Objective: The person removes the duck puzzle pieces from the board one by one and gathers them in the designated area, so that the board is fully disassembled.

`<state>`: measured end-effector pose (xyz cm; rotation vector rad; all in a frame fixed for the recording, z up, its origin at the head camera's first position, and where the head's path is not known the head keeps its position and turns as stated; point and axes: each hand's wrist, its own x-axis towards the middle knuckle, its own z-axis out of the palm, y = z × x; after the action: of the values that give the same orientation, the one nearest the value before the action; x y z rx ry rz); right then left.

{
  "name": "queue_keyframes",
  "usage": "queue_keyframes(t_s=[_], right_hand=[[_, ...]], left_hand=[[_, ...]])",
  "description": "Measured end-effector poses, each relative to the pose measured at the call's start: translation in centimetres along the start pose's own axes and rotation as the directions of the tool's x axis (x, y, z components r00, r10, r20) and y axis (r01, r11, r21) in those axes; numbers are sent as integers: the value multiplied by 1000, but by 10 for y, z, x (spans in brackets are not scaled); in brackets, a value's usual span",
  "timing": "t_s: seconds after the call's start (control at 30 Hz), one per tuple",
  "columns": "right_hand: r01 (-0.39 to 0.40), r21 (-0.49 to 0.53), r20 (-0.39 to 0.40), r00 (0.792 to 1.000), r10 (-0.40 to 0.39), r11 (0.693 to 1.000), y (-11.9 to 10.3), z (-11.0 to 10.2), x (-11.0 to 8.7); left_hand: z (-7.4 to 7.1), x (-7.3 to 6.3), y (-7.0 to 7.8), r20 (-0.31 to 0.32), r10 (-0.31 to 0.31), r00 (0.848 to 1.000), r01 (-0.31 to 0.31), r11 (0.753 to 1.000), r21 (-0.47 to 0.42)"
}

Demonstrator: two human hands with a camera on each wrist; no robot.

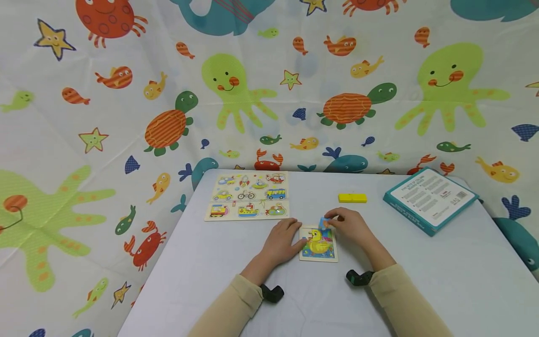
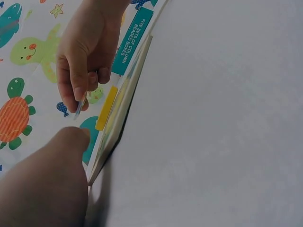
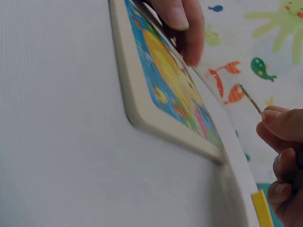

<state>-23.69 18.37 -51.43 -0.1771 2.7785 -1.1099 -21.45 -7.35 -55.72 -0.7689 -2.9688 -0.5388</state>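
Observation:
A small square duck puzzle (image 1: 318,244) in a pale wooden frame lies on the table in front of the person. The left hand (image 1: 283,239) rests at its left side, thumb over the picture and fingers reaching along to the upper left corner. Just above the puzzle's top edge, the right hand (image 1: 351,228) pinches a thin blue puzzle piece (image 1: 324,223) with an orange mark between thumb and fingertips. Seen edge-on in the right wrist view, the puzzle piece (image 3: 251,100) is held up off the board, tilted.
A wooden vehicle puzzle board (image 1: 248,195) lies at the back left of the white table (image 1: 236,243). Behind the right hand is a yellow block (image 1: 352,198). A teal and white box (image 1: 430,200) sits at the back right. A sea-animal cloth (image 1: 252,107) hangs behind.

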Motion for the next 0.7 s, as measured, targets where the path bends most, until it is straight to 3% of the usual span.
queue_keyframes(t_s=[0.27,0.43,0.7], right_hand=[[-34,-20,-11,999,34,999,23,-26,-3],[-52,-38,-3,999,52,998,36,-38,-5],[-20,-67,39,999,23,998,54,-47,-5]], left_hand=[[-5,-3,2,60,101,993,-105,992,63],[-5,-3,2,112,102,988,-114,988,100],[-6,-4,3,114,119,986,-133,983,124]])
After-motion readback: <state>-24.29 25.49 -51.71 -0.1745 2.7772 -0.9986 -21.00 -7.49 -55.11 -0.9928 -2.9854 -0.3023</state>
